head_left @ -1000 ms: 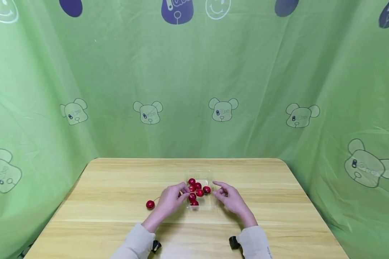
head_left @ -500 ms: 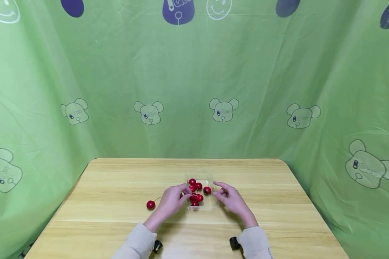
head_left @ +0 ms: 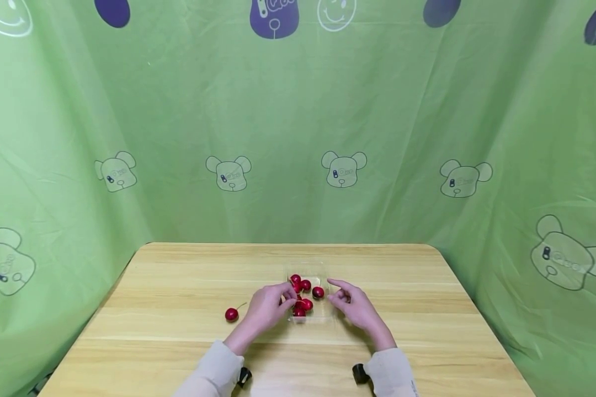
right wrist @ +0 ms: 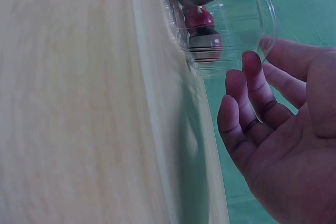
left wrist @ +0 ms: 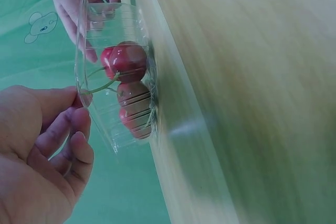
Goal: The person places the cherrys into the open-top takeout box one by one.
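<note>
A clear plastic box (head_left: 323, 316) holds several red cherries (head_left: 296, 279), most of them toward its left side. My left hand (head_left: 269, 303) is at the box's left rim. In the left wrist view its thumb and index finger pinch the end of a green cherry stem (left wrist: 106, 85) there, and the stem runs down to a cherry (left wrist: 128, 61) inside. At the opposite side is my right hand (head_left: 355, 306), its fingers loosely bent. The right wrist view has its fingertips (right wrist: 251, 59) right at the box's rim and wall, gripping nothing.
One loose cherry (head_left: 232, 315) with its stem lies on the wooden table (head_left: 179, 281), left of the left hand. A green curtain (head_left: 278, 215) with bear prints hangs behind and on both sides. Black wrist devices (head_left: 361, 374) show below both sleeves.
The left hand has moved slightly right, its fingertips reaching farther over the box. One cherry in the box has shifted toward the near side. The right hand has stayed in place.
</note>
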Demonstrator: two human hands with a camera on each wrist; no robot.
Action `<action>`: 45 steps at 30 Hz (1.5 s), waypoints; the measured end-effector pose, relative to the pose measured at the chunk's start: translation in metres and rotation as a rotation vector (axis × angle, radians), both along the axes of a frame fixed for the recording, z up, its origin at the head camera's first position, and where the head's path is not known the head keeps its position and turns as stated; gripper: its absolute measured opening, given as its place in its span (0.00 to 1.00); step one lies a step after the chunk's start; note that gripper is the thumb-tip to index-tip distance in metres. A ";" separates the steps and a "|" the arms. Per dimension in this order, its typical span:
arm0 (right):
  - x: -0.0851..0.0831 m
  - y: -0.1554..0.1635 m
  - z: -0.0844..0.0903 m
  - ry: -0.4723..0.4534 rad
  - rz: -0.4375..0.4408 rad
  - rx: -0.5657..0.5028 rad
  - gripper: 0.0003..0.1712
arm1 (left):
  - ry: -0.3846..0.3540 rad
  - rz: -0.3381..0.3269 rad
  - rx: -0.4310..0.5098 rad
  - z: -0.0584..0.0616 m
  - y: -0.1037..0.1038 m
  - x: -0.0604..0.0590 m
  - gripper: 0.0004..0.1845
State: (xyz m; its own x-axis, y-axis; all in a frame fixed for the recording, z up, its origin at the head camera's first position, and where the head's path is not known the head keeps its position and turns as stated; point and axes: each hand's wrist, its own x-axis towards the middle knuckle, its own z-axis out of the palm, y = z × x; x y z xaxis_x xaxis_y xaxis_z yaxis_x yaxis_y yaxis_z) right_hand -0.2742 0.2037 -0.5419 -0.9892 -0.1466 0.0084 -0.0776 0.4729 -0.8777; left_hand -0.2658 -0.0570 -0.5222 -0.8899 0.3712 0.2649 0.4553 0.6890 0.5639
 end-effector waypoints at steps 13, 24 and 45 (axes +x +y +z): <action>0.001 0.000 0.001 -0.007 -0.004 -0.014 0.30 | -0.008 -0.016 -0.041 -0.006 0.002 -0.004 0.02; 0.002 -0.001 0.001 0.007 -0.001 -0.001 0.29 | -0.014 -0.020 -0.041 -0.005 0.001 -0.001 0.02; 0.001 0.000 0.000 0.015 0.006 -0.001 0.29 | -0.007 -0.008 -0.041 -0.007 -0.002 -0.002 0.03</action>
